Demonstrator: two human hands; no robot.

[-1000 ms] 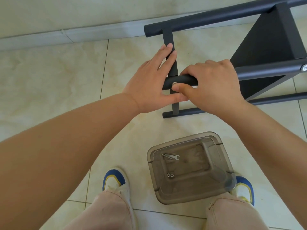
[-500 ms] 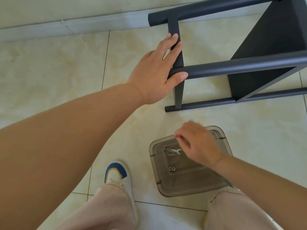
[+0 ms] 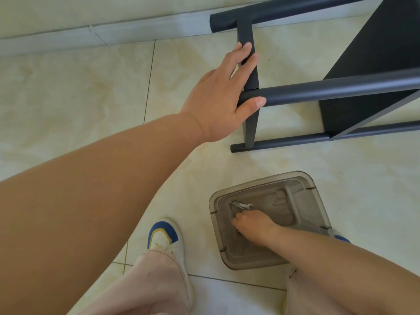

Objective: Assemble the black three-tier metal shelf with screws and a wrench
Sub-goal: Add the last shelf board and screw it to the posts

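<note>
1. No text, label, brand, number or sign could be read anywhere in the view.
2. The black metal shelf frame (image 3: 341, 92) carried no visible marking.
3. The translucent grey plastic container (image 3: 316, 201) showed no lettering.
4. The white shoe with blue and yellow toe stripes (image 3: 164, 237) bore no legible logo.

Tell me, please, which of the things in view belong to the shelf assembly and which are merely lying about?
Belonging to the job:
- black metal shelf frame, steadied by the left hand
- small silver wrench
- translucent grey plastic tray, into which the right hand reaches

Merely there:
- white shoe with blue and yellow toe
- pale skirting board
</note>
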